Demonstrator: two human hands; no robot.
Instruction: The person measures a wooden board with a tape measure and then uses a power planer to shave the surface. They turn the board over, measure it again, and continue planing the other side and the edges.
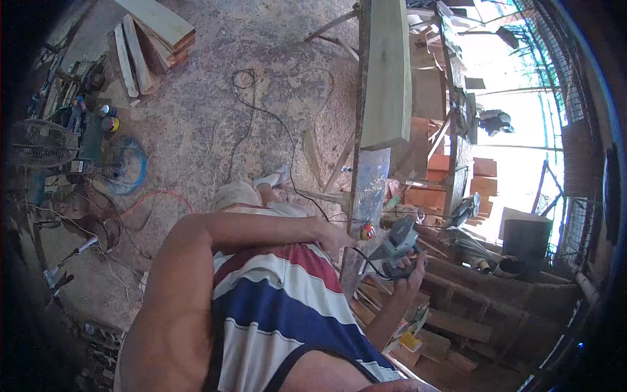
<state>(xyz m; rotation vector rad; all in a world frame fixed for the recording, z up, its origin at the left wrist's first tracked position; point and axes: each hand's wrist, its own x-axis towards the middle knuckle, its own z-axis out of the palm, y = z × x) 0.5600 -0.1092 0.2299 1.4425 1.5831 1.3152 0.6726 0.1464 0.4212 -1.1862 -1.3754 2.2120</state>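
My right hand (410, 273) is wrapped round the handle of a grey-green corded power tool (400, 240) that looks like an electric planer. It sits at the near end of the workbench (371, 189). My left hand (335, 238) is closed at the black power cord (287, 130), which runs up from the floor to it and comes out beyond it in a loop to the tool. The fingers of that hand are partly hidden. A thick pale timber (386, 85) lies lengthwise on the bench, farther off than both hands. Close to the tool is a small red and yellow object (367, 231).
Planks (157, 32) are piled on the shavings-covered floor at upper left. A fan (42, 142) and loose wires stand at the left. More boards (428, 157) lie beyond the bench, and wooden shelving (470, 313) is at lower right. The cord trails across the floor.
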